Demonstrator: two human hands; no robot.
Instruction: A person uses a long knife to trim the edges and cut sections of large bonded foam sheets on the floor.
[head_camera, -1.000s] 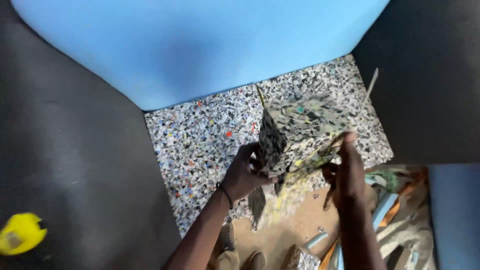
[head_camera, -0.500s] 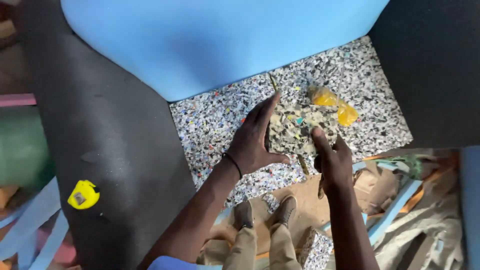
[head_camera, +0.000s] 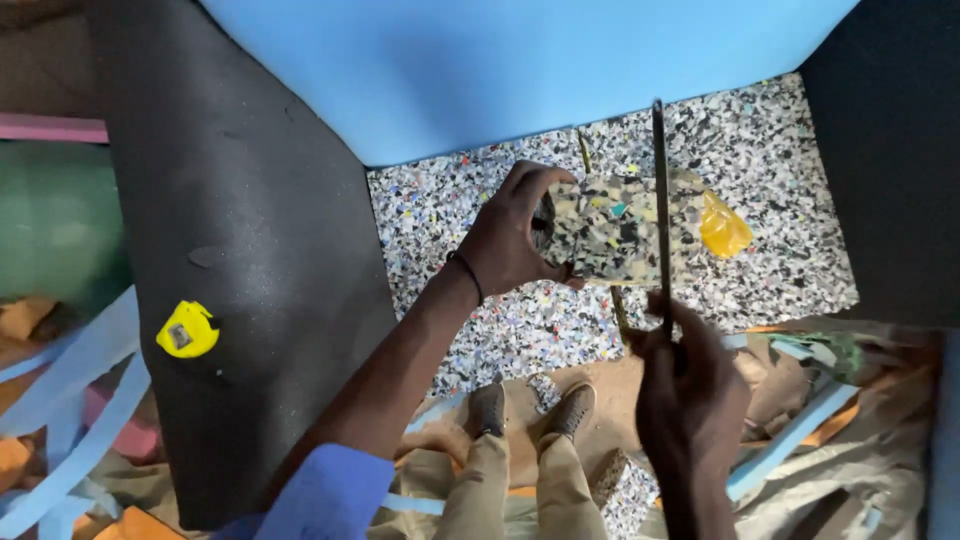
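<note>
— What are the fingers doing?

— The left hand (head_camera: 515, 240), mid-frame, has its fingers (head_camera: 540, 182) curled around the left end of a speckled foam block (head_camera: 615, 228), thumb below and the others over the top, pinching it. The right hand (head_camera: 690, 385), lower right of centre, has its fingers closed around the bottom end of a long thin blade (head_camera: 660, 210).

— Where is the block?

— Just right of centre, held over a speckled foam sheet (head_camera: 480, 220). I cannot tell whether it rests on the sheet or is lifted clear. The blade runs almost straight up the frame across the block's right part. A yellow lump (head_camera: 724, 228) touches the block's right end.

— And around that?

— A blue foam slab (head_camera: 520, 70) fills the top of the frame, overlapping the speckled sheet's upper edge. Dark foam sheets (head_camera: 240, 220) lie to the left and in the upper right corner. A yellow tape measure (head_camera: 187, 330) sits on the left dark sheet, well apart from the hands. Below, the person's shoes (head_camera: 530, 410) stand on a floor littered with foam offcuts (head_camera: 790, 440).
</note>
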